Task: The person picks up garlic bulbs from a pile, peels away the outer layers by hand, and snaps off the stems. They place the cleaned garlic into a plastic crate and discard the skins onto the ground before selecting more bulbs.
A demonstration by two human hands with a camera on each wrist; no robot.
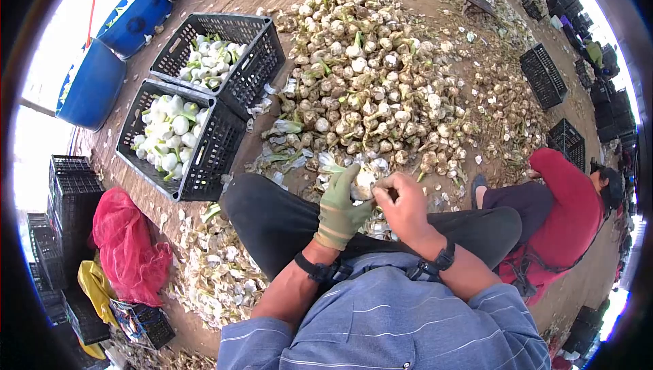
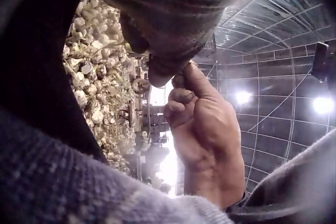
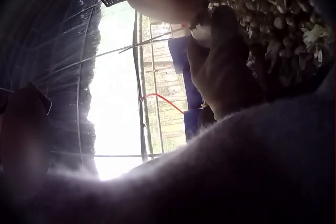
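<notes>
Blue shirt [image 1: 381,322] nearest; a whitish bulb [image 1: 364,182], partly hidden, sits in the gloved left hand [image 1: 339,212], fingers curled, the right hand [image 1: 406,212] pinching its edge. Left, two black crates [image 1: 216,149] hold white bulbs [image 1: 178,125] (green stems showing); far left, blue tubs [image 1: 95,84].

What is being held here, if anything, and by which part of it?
A pale bulb: the left hand grips its stem side; the right hand touches the opposite side.

The person wears a blue shirt [image 1: 401,315] with pale stripes, dark trousers [image 1: 265,224], black wrist straps [image 1: 314,268] and one green glove [image 1: 338,212].
</notes>
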